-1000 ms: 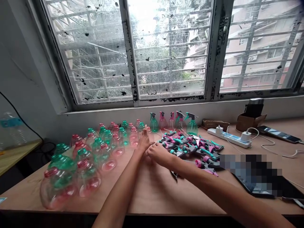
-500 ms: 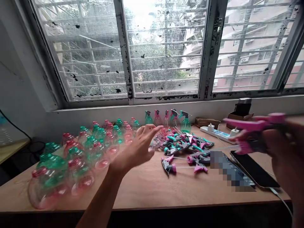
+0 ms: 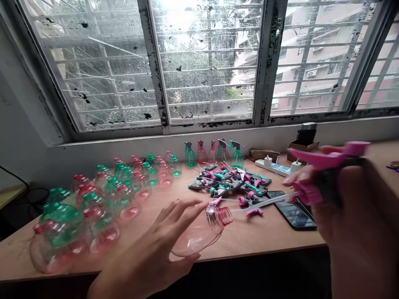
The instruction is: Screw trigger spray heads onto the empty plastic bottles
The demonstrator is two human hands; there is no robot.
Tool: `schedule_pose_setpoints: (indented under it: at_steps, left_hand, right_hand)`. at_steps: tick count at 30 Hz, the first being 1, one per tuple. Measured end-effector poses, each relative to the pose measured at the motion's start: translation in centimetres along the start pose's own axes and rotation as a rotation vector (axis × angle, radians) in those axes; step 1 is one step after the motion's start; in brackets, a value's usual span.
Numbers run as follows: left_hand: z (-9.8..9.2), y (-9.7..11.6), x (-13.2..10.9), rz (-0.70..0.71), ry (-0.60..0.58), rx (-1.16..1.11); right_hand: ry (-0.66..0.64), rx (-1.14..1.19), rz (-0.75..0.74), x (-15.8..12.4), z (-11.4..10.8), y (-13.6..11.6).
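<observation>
Well, tube (image 3: 271,201) (translucent) at bottle mouth (image 3: 224,216).

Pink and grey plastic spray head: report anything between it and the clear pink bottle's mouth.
Nothing visible stands between the spray head and the bottle's mouth; only the head's thin clear tube lies there.

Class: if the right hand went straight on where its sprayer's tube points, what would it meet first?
Probably the transparent pink bottle in the left hand, at its threaded neck; depth is unclear.
</observation>
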State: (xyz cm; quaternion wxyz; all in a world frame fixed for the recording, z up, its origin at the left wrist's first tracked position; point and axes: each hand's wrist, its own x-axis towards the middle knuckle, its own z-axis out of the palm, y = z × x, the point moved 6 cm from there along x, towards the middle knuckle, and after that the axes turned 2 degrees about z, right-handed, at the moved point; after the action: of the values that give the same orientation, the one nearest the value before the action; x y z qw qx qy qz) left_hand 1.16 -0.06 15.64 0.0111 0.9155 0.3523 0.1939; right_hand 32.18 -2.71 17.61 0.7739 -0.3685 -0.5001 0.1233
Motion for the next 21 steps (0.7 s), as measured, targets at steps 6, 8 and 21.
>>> schedule_pose_setpoints:
  at_steps: [6, 8, 21]
  left_hand:
    - [-0.8, -1.0, -1.4, -0.029, 0.088, 0.103]
    - [-1.0, -1.3, -1.7, -0.044, 0.089, 0.121]
    - [-2.6, 1.2, -1.0, -0.06, 0.257, -0.08]
  right_hand:
    - [0.033, 0.277, 0.069, -0.4, 2.7, 0.3]
    - [0.128, 0.314, 0.013, -0.2, 1.9, 0.1]
    - [-0.363, 0.318, 0.101, -3.3, 7.0, 1.0]
